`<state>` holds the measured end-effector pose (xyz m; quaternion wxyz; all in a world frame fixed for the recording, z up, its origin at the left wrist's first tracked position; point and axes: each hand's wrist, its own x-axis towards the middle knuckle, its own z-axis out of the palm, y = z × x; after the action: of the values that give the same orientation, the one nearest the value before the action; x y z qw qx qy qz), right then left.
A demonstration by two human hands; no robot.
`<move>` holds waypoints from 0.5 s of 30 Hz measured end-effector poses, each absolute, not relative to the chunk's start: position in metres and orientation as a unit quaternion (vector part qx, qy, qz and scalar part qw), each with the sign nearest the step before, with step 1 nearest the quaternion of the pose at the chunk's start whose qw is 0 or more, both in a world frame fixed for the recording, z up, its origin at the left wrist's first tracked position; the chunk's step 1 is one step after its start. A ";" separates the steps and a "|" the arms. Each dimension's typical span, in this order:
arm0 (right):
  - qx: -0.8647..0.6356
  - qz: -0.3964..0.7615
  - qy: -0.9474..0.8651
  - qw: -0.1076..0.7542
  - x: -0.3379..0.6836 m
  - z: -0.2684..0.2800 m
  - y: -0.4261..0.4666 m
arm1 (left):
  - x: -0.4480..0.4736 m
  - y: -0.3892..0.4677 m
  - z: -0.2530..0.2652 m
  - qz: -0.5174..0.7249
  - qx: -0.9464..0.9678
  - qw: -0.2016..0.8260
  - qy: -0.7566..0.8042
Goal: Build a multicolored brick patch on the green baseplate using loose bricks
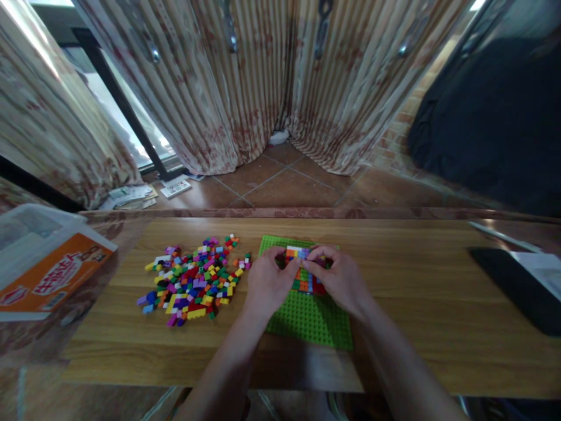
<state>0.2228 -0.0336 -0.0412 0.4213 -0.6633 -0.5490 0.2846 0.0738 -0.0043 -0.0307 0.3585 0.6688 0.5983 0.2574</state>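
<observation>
We see striped curtains [249, 88] above a tiled floor [287, 178], an orange-labelled plastic box [61, 269] at left, and a dark flat object [508, 286] at the table's [421, 298] right.

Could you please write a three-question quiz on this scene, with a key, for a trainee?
1. Multiple choice: What colour is the baseplate?
A) Blue
B) Green
C) White

2. Short answer: Which hand is nearer the loose bricks?

3. True or false: No part of the baseplate is bare.

Key:
1. B
2. The left hand
3. False; its part nearest the person is bare.
</observation>
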 end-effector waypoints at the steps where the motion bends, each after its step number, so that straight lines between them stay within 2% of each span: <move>1: -0.662 0.288 -0.547 0.424 0.222 -0.041 -0.033 | 0.075 -0.005 -0.031 0.259 0.666 0.356 0.602; 8: -0.657 0.292 -0.552 0.423 0.220 -0.041 -0.034 | 0.080 -0.010 -0.035 0.270 0.662 0.322 0.621; 15: -0.657 0.289 -0.563 0.410 0.222 -0.041 -0.036 | 0.076 -0.008 -0.038 0.274 0.667 0.343 0.601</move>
<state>0.2216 -0.0362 -0.0411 0.4095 -0.6567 -0.5635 0.2889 0.0757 -0.0084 -0.0381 0.3432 0.6672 0.6014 0.2744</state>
